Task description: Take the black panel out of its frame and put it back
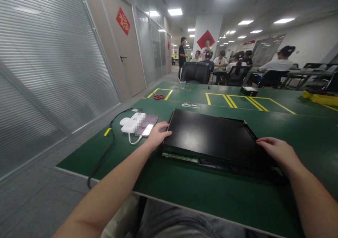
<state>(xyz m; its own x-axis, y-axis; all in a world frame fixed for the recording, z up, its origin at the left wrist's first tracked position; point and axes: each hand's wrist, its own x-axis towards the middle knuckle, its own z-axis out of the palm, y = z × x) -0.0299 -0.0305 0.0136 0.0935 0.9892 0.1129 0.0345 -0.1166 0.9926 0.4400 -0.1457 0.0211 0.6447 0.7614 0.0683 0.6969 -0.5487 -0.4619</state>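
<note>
A flat black screen panel (206, 132) lies on the green table in front of me, slightly raised at its near edge over a black frame (224, 164). A strip of green circuit board (181, 157) shows along that near edge, toward the left. My left hand (158, 136) is closed on the panel's left edge, thumb on top. At the right edge my right hand (278, 152) pinches the rim between thumb and fingers. The undersides of both grips are hidden.
Left of the panel lie a phone (149, 127), white devices (129, 124) and a black cable (113, 139). Red-handled scissors (158, 96), a clear cup (182, 84) and a black box (249, 91) are farther back. Several people sit beyond an office chair (194, 72).
</note>
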